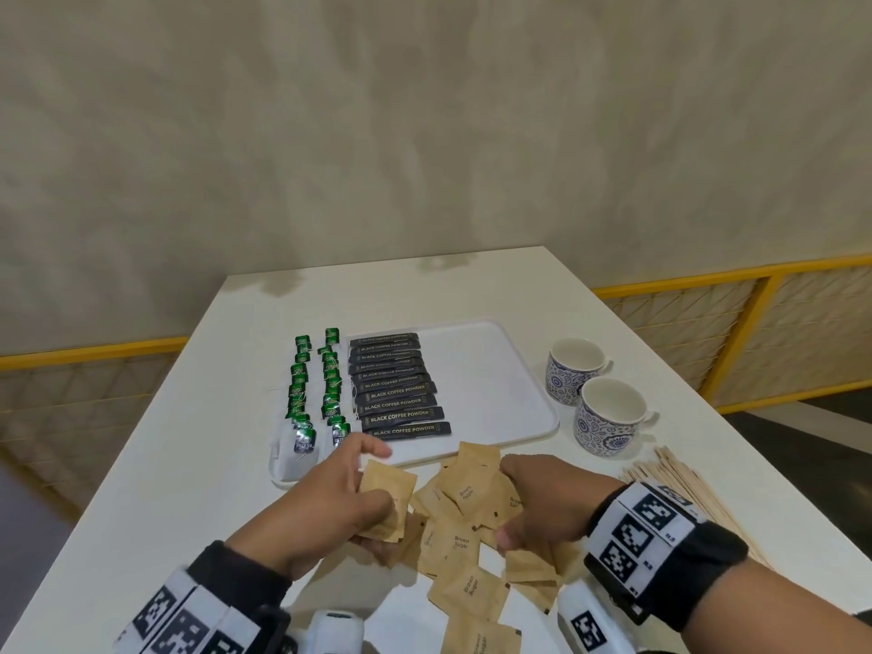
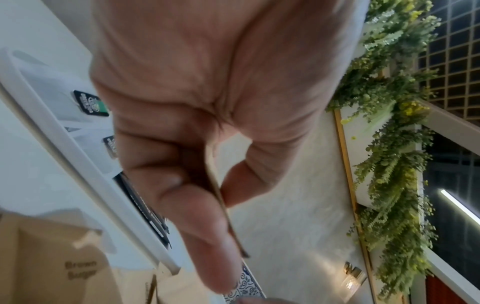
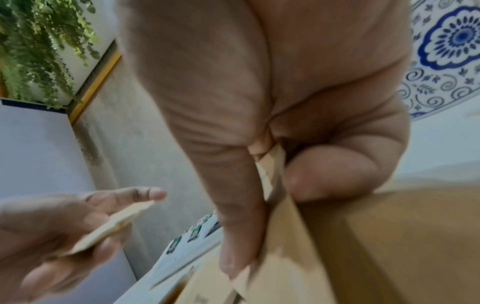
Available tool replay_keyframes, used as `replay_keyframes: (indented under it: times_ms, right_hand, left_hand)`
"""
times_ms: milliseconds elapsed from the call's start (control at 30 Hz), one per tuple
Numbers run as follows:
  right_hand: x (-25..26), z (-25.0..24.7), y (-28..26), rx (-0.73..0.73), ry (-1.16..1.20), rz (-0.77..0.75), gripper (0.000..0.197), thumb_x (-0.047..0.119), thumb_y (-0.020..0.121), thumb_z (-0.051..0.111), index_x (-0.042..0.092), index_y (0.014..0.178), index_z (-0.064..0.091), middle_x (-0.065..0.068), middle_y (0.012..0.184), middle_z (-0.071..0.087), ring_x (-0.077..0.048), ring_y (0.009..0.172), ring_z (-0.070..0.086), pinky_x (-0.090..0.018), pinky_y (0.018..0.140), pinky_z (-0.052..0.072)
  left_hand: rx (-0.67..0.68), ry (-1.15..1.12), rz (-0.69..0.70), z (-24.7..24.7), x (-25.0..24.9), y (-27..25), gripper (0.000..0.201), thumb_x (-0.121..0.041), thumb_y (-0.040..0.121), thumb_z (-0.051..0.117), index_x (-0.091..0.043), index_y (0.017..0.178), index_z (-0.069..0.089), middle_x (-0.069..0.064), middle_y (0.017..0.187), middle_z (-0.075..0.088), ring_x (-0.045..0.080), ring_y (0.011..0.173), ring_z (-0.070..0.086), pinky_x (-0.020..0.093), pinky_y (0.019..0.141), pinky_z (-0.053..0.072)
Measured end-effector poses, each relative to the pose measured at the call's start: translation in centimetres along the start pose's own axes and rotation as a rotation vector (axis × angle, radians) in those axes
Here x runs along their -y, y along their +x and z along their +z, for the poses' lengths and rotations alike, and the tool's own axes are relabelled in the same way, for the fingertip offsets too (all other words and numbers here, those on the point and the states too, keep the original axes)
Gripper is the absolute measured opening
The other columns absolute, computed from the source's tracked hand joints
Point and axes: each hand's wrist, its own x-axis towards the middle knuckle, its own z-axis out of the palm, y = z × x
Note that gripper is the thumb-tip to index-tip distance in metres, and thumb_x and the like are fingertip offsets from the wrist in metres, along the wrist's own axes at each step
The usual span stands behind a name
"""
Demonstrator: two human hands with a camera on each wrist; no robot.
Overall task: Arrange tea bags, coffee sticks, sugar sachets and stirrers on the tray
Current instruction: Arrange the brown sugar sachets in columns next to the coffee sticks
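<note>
Table (image 1: 472, 285): white, it carries all the things; both hands work at its near edge.
Tray (image 1: 495, 365): white, it lies just beyond the fingertips of both hands. Its right half, far from the fingers, is bare, so I judge that the sugar and the stirrers still must go there.
Coffee sticks (image 1: 396, 394): black, one row in the middle of the tray, just past the left fingertips. This part looks done.
Tea bags (image 1: 316, 384): green tags in two columns on the left part of the tray, beyond the left fingers. This part also looks done.
Sugar sachets (image 1: 457, 526): brown, a loose heap on the table, under and between the fingers. None lies flat on the tray yet; this is the step in hand.
Stirrers (image 1: 679, 479): wooden, a bundle on the table to the right of the right hand, near it but untouched.
Cups (image 1: 608, 413): two, blue and white, beyond the right hand, beside the tray.
Left hand (image 1: 330, 502): the fingers and thumb are curled and pinch a thin stack of sachets.
Right hand (image 1: 542, 502): the thumb and fingers grip sachets from the heap.
</note>
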Motion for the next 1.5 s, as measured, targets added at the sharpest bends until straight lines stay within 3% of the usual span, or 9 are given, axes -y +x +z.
replay_keyframes:
  times_ms: [100,300,400,500,633,867,1033,1167,1500]
  right_hand:
    - [-0.3,-1.2,-0.9,-0.024,0.01,-0.017,0.036,0.039,0.075,0.077,0.032,0.1,0.052,0.014,0.103,0.06,-0.011,0.098,0.057,-0.025,0.082,0.046]
    - [-0.3,-4.2,-2.7,-0.105,0.134,-0.057,0.034,0.036,0.076,0.079,0.026,0.088,0.049,0.007,0.089,0.062,-0.01,0.077,0.061,-0.024,0.06,0.048]
    - [1.0,-5.3,-3.3,-0.104,0.435,-0.146,0.033,0.023,0.077,0.08,0.015,0.097,0.055,-0.001,0.088,0.068,-0.016,0.073,0.068,-0.029,0.058,0.055]
    - [3.4,-5.5,-3.5,-0.078,0.736,-0.272,0.027,0.011,0.082,0.075,0.012,0.097,0.052,0.001,0.076,0.061,-0.009,0.061,0.06,-0.024,0.051,0.048]
    - [6.5,-5.4,-2.8,-0.179,0.844,-0.374,0.027,0.012,0.084,0.073,0.014,0.097,0.05,0.002,0.074,0.062,-0.012,0.062,0.06,-0.026,0.051,0.047]
    - [8.0,-5.3,-1.3,-0.293,0.488,-0.408,0.012,0.03,0.1,0.046,0.024,0.096,0.056,-0.001,0.091,0.068,-0.02,0.079,0.065,-0.045,0.082,0.055]
    - [7.9,-6.1,0.1,-0.326,0.678,-0.398,0.009,0.012,0.091,0.065,0.017,0.098,0.065,0.006,0.069,0.064,-0.009,0.054,0.06,-0.024,0.058,0.052]
    - [7.5,-6.8,1.8,-0.253,0.903,-0.324,0.022,0.006,0.082,0.074,-0.001,0.098,0.061,-0.011,0.072,0.064,-0.021,0.056,0.058,-0.031,0.057,0.051]
    - [7.8,-8.0,4.0,-0.19,1.076,-0.28,0.016,0.0,0.082,0.072,0.004,0.072,0.06,-0.008,0.063,0.064,-0.016,0.054,0.06,-0.021,0.051,0.047]
  left_hand:
    - [0.057,0.0,0.011,0.0,-0.2,-0.2,0.055,0.015,0.086,0.039,-0.031,0.116,0.044,0.028,0.077,0.064,0.033,0.062,0.062,0.033,0.056,0.053]
    - [0.03,0.054,-0.002,0.1,0.0,0.3,0.036,0.009,0.095,0.036,-0.01,0.11,0.063,0.018,0.081,0.07,0.025,0.063,0.067,0.033,0.064,0.055]
    - [0.016,-0.025,0.013,0.9,-1.0,0.6,0.018,-0.01,0.097,0.051,-0.01,0.108,0.065,0.016,0.091,0.071,0.03,0.076,0.07,0.037,0.071,0.056]
    - [0.192,-0.188,0.028,1.5,-2.1,0.8,0.058,-0.04,0.074,0.076,-0.004,0.117,0.059,0.014,0.107,0.071,0.033,0.094,0.07,0.039,0.079,0.058]
    - [0.407,-0.394,0.094,2.1,-3.5,0.7,0.061,-0.021,0.061,0.088,-0.007,0.114,0.063,0.013,0.105,0.069,0.035,0.093,0.068,0.038,0.074,0.059]
    - [0.181,-0.505,0.139,1.9,-3.8,1.6,0.036,0.001,0.082,0.064,-0.004,0.117,0.059,0.024,0.102,0.067,0.037,0.083,0.069,0.029,0.061,0.059]
    - [0.096,-0.532,0.164,1.0,-3.5,2.0,0.041,-0.011,0.086,0.06,-0.009,0.126,0.054,0.024,0.113,0.067,0.044,0.095,0.067,0.034,0.069,0.059]
    - [0.107,-0.587,0.143,0.2,-3.7,2.3,0.037,-0.012,0.09,0.054,-0.009,0.126,0.056,0.026,0.116,0.066,0.045,0.097,0.067,0.032,0.068,0.06]
    - [0.08,-0.656,0.126,-1.0,-3.3,3.4,0.033,-0.013,0.085,0.058,-0.006,0.117,0.064,0.035,0.11,0.064,0.048,0.095,0.066,0.034,0.064,0.061]
